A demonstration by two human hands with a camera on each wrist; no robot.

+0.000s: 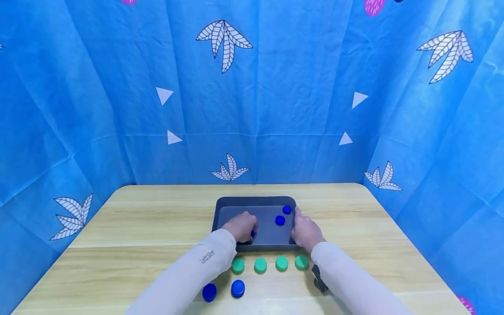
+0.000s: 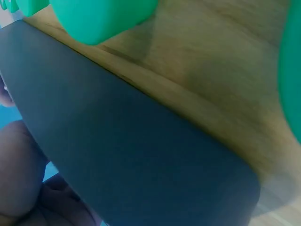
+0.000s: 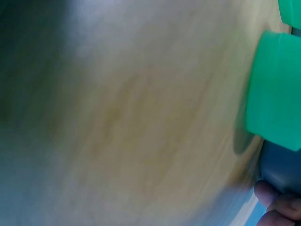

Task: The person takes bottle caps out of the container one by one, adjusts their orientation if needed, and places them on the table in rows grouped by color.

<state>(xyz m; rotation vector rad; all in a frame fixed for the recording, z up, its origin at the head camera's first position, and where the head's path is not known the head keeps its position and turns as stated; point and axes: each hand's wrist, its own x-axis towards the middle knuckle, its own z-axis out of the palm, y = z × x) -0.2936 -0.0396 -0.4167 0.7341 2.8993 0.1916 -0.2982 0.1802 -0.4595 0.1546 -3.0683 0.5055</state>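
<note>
A dark grey tray (image 1: pixel 256 201) lies on the table in the head view. Over its left part my left hand (image 1: pixel 242 226) reaches down with bent fingers and pinches a blue bottle cap (image 1: pixel 253 234), mostly hidden by the hand. Two other blue caps, one near (image 1: pixel 280 220) and one farther back (image 1: pixel 287 210), lie inside the tray at the right. My right hand (image 1: pixel 306 231) grips the tray's right rim. In the right wrist view its curled fingers (image 3: pixel 282 207) show at the tray's edge. The left wrist view shows the tray's near outer wall (image 2: pixel 131 136).
Several green caps (image 1: pixel 260 265) form a row just in front of the tray. Nearer the front, two blue caps (image 1: pixel 238 288) stand on the wooden table (image 1: pixel 157 210), close to the left sleeve. A black device (image 1: pixel 319 278) sits under the right sleeve. Blue curtains (image 1: pixel 256 109) surround the table.
</note>
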